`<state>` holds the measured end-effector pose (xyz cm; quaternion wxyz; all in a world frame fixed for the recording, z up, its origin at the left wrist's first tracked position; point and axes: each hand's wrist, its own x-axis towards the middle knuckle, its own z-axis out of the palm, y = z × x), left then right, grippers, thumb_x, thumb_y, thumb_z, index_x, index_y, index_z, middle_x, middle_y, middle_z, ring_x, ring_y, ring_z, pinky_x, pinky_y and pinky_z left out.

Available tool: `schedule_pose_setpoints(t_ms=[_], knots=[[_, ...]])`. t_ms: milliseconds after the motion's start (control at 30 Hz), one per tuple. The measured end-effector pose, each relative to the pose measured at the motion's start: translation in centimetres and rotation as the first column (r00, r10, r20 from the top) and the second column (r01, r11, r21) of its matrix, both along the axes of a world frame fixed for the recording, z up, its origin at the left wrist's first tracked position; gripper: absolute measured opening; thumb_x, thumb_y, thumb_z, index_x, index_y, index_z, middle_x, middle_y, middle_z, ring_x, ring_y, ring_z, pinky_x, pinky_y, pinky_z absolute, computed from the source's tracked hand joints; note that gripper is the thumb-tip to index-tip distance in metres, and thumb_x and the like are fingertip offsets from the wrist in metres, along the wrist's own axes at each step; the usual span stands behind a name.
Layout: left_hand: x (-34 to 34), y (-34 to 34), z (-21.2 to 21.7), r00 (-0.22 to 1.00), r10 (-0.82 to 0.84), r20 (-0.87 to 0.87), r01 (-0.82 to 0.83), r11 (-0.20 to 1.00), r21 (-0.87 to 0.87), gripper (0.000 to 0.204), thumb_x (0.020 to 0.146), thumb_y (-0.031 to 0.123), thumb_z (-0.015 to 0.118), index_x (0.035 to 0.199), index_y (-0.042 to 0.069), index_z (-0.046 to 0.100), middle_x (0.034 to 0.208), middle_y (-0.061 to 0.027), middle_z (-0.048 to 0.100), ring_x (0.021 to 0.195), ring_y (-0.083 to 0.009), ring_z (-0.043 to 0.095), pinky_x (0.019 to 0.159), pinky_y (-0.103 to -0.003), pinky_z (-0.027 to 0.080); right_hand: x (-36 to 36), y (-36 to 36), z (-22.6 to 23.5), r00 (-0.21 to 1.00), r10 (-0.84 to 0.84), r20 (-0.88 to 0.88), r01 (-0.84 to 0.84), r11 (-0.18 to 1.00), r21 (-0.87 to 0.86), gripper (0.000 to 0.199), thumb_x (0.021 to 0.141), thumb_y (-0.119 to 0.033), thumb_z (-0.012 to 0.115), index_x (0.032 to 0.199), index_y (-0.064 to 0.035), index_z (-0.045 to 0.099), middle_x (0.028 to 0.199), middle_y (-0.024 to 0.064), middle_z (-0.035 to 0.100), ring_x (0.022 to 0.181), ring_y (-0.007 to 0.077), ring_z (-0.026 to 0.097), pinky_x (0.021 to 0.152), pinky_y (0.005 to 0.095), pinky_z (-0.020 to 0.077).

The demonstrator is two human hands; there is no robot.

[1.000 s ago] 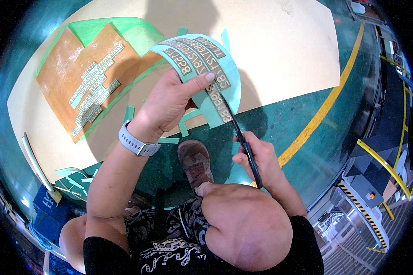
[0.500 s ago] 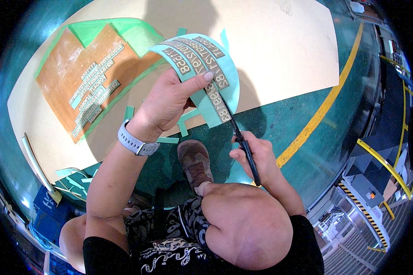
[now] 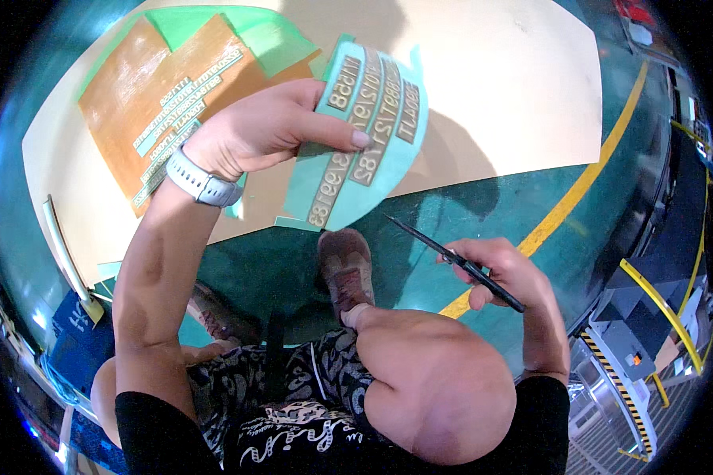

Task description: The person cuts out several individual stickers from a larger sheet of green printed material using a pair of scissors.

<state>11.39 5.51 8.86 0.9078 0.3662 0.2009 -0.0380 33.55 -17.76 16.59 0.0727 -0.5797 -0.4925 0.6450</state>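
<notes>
My left hand (image 3: 277, 127) is closed on a curved teal sheet (image 3: 384, 194) with raised, mirror-reversed characters in several strips; its thumb presses on the face, and the fingers are hidden behind it. To the right and lower, my right hand (image 3: 503, 269) grips black scissors (image 3: 428, 241), seen almost edge-on. Their tip points up and left toward the sheet's lower edge, apart from it. Beyond my left hand lies an orange-brown sheet (image 3: 123, 87) carrying rows of similar teal character strips, on a green backing (image 3: 265, 30).
A large pale board (image 3: 523, 95) spreads under the orange sheet. My shoe (image 3: 345, 265) stands on the green floor near the board's edge. A yellow floor line (image 3: 586, 190) runs along the right. Farther right are yellow rails (image 3: 665, 301) and a black-and-yellow striped edge (image 3: 618, 388).
The scissors have come away from the teal sheet, moving right and down with my right hand. My left hand has turned the sheet, so its strips now stand more upright.
</notes>
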Motion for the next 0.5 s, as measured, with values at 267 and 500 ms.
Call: schedule_pose_setpoints(t_ms=[267,500], knots=[[-1.1,-1.2,1.2,0.999,-0.039,-0.013,0.038,0.997,-0.071,0.038,0.079,0.007,0.066,0.115,-0.002,0.054,0.104,-0.0080,0.064,0.093,-0.0137,0.061,0.086,-0.027,0.047,-1.0,2.5,1.1,0.992,0.122,0.017,-0.122,0.993,0.001,0.075,0.061,-0.056,0.069,0.111,-0.0019,0.054,0.075,0.0183,0.055,0.073,0.0393,0.057,0.061,0.0401,0.0441],[-1.1,-1.6,1.3,0.996,-0.087,0.022,0.089,0.991,-0.104,0.042,0.080,0.008,0.065,0.119,-0.001,0.051,0.108,-0.0078,0.062,0.097,-0.0134,0.059,0.088,-0.027,0.047,-1.7,2.8,1.6,0.991,0.128,0.038,-0.129,0.991,0.032,0.070,0.060,-0.048,0.074,0.109,-0.0025,0.054,0.076,0.0181,0.056,0.072,0.0396,0.057,0.059,0.0400,0.0439]])
